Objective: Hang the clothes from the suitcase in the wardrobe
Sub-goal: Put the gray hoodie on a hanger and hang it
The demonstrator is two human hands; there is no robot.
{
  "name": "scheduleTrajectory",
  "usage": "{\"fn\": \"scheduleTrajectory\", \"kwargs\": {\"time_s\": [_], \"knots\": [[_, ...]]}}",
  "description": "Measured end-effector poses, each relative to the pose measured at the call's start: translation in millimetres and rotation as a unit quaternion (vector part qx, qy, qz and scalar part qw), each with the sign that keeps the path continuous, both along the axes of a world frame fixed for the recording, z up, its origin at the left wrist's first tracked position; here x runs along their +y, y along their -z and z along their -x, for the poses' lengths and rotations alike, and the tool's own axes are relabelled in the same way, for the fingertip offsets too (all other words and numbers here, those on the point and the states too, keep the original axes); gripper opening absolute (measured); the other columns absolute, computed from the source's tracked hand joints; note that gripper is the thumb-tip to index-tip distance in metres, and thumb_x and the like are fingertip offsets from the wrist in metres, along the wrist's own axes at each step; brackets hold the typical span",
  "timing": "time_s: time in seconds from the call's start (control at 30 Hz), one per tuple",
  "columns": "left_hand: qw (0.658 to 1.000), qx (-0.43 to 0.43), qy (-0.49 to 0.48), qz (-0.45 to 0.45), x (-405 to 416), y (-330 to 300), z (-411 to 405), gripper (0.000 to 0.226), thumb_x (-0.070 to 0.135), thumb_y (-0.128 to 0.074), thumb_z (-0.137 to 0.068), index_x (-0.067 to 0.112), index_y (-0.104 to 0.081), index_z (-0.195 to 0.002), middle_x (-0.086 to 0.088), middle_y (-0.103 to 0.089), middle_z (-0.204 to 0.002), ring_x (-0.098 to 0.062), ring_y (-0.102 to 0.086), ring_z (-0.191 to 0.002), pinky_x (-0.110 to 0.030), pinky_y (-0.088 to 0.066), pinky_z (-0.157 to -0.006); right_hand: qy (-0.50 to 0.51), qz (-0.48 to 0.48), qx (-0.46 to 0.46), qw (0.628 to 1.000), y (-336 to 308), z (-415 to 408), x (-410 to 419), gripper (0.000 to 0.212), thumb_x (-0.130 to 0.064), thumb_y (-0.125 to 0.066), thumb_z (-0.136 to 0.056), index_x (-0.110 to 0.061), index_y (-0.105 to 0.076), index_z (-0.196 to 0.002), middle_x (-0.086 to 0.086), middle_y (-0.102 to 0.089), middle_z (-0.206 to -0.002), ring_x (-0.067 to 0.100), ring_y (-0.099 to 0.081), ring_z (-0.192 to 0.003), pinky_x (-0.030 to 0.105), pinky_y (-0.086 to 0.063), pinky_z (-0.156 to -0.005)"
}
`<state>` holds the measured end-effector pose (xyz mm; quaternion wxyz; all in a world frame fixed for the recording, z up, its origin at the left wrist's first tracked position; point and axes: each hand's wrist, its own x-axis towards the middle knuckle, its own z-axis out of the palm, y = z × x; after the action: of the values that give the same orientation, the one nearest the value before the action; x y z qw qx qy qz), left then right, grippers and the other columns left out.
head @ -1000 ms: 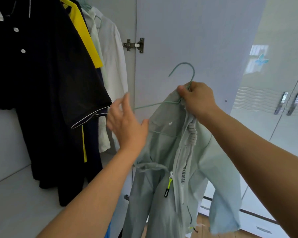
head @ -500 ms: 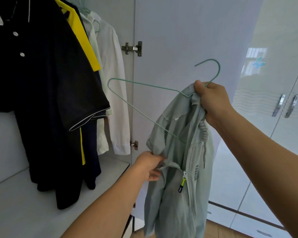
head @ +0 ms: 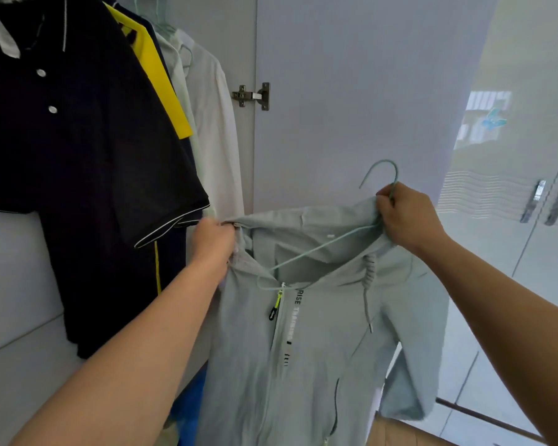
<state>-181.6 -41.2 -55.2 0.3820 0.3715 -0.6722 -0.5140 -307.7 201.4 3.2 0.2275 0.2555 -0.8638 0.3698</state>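
Jacket: your pale green zip hoodie hangs in front of the open wardrobe door, held up between your two hands, front facing you, zip closed most of the way.
Hanger: the thin green wire hanger now sits inside the neck opening; half a second ago one arm of it stuck out bare to the left.
Right grip: your right hand is closed tight round the hanger just under the hook, bunching the collar and hood fabric with it.
Left grip: your left hand pinches the left shoulder edge of the jacket and pulls it out to the left; a moment ago it held the fabric lower down.
What changed: the shoulder has gone from slumped to stretched wide, so the left arm of the hanger is likely seated in the shoulder, though the fabric hides its tip.
Meaning: dressing the hanger looks nearly done; hooking it on the rail comes next.
Wardrobe: to the left hang a dark polo shirt with yellow trim and a white shirt.
Far right: closed glossy doors with metal handles.
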Motion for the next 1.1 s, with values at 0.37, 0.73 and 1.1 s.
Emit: {"fn": "scheduleTrajectory", "kwargs": {"time_s": [0.37,0.73,1.1], "knots": [[0.973,-0.099,-0.037,0.203,0.0,-15.2,-15.5,0.028,0.030,-0.045,-0.097,0.010,-0.048,-0.077,-0.017,-0.063,-0.097,-0.033,-0.057,-0.084,-0.034,-0.037,-0.062,-0.158,0.012,-0.066,0.985,-5.1,-15.8,-23.2,0.016,-0.031,-0.063,-0.090,-0.016,-0.069,-0.087,-0.002,-0.065,-0.081,0.008,-0.058,-0.073,0.013,-0.045,-0.060],[0.928,-0.047,0.174,0.327,32.3,-60.5,-12.8,0.026,0.025,-0.061,-0.089,0.015,-0.051,-0.067,0.005,-0.048,-0.063,-0.014,-0.043,-0.063,-0.029,-0.033,-0.060,-0.189,0.121,-0.084,0.971,-15.3,-23.7,-35.0,0.015,-0.027,-0.061,-0.093,-0.017,-0.067,-0.083,-0.006,-0.062,-0.073,0.010,-0.056,-0.070,0.024,-0.043,-0.067],[0.903,0.066,0.329,0.269,66.9,-81.9,-11.0,0.009,0.014,-0.067,-0.089,0.017,-0.059,-0.091,0.007,-0.060,-0.085,-0.007,-0.056,-0.078,-0.025,-0.045,-0.076,-0.318,0.149,-0.122,0.928,-31.7,-37.9,-34.6,0.013,-0.021,-0.066,-0.089,-0.009,-0.070,-0.085,0.005,-0.070,-0.079,0.014,-0.063,-0.074,0.033,-0.052,-0.076]]}}
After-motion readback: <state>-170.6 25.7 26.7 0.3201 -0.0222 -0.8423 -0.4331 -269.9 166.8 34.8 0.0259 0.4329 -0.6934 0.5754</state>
